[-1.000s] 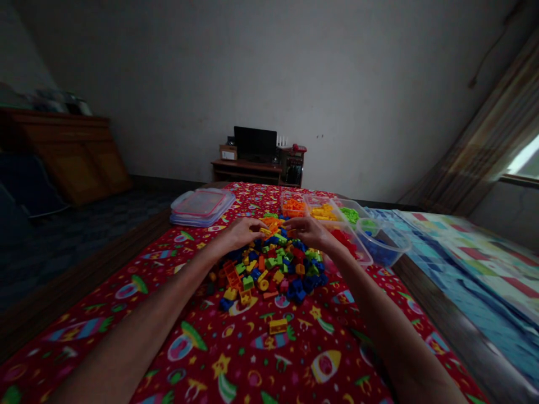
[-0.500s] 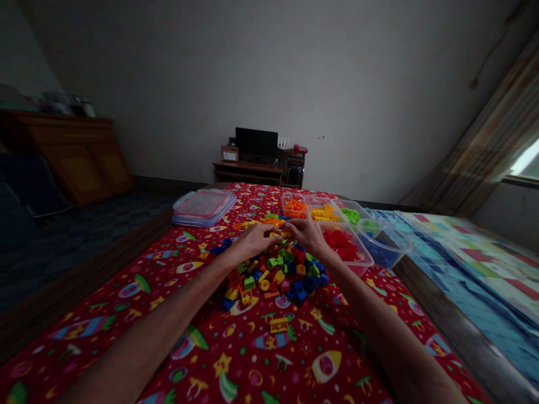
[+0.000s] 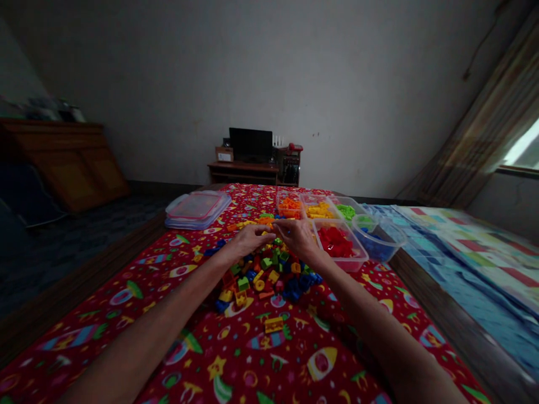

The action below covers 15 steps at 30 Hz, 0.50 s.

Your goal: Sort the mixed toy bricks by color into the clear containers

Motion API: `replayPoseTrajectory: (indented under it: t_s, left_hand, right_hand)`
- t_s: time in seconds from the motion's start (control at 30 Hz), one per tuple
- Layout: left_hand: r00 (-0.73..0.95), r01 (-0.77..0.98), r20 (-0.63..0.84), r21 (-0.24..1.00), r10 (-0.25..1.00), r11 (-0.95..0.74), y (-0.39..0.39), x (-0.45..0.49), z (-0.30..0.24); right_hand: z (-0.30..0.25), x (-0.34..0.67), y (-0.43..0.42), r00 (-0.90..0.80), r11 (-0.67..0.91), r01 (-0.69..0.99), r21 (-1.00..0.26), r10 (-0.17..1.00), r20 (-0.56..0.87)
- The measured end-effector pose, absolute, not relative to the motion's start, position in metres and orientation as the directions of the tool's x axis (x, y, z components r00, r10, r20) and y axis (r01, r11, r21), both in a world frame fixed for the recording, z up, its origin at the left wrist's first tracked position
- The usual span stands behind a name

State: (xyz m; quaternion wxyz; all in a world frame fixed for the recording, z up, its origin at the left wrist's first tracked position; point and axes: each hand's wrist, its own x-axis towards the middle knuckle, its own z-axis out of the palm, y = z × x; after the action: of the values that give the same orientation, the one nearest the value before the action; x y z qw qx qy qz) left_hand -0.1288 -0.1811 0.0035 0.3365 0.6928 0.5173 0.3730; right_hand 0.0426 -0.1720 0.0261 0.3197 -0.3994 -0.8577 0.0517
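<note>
A loose pile of toy building blocks (image 3: 269, 275) in red, blue, green, yellow and orange lies in the middle of the table. Over its far part, my left hand (image 3: 249, 240) and my right hand (image 3: 298, 238) are close together, fingertips nearly touching. Both hands are closed in a pinch. Whatever sits between the fingers is too small and dark to make out. Apart from the pile, nearer to me, lies a single yellow block (image 3: 274, 325).
Clear plastic boxes hold sorted pieces: orange (image 3: 290, 206), yellow (image 3: 319, 211), green (image 3: 346, 211) and red (image 3: 336, 242). A round clear tub (image 3: 389, 247) with blue pieces stands at their right. Stacked lids (image 3: 197, 209) lie at the far left on the red patterned cloth (image 3: 177, 328).
The whole view has shifted slightly, so things appear a little further left. My hands stay together over the pile, the right fingertips now stretched a bit more toward the left hand.
</note>
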Motion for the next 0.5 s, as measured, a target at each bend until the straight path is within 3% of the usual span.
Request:
replayPoseTrajectory:
  t_s: [0.2, 0.4, 0.5]
  left_hand:
    - [0.147, 0.463, 0.175, 0.857, 0.973, -0.224, -0.18, -0.132, 0.001]
    - [0.206, 0.325, 0.059, 0.937, 0.977, -0.125, -0.183, -0.131, 0.002]
    - [0.19, 0.281, 0.022, 0.957, 0.981, -0.076, -0.184, -0.129, 0.003]
  right_hand:
    - [0.029, 0.055, -0.161, -0.337, 0.567, 0.701, -0.432, 0.797, 0.501]
    - [0.033, 0.054, -0.164, -0.628, 0.768, 0.492, -0.409, 0.639, 0.444]
    - [0.03, 0.046, -0.17, -0.691, 0.795, 0.498, -0.345, 0.605, 0.396]
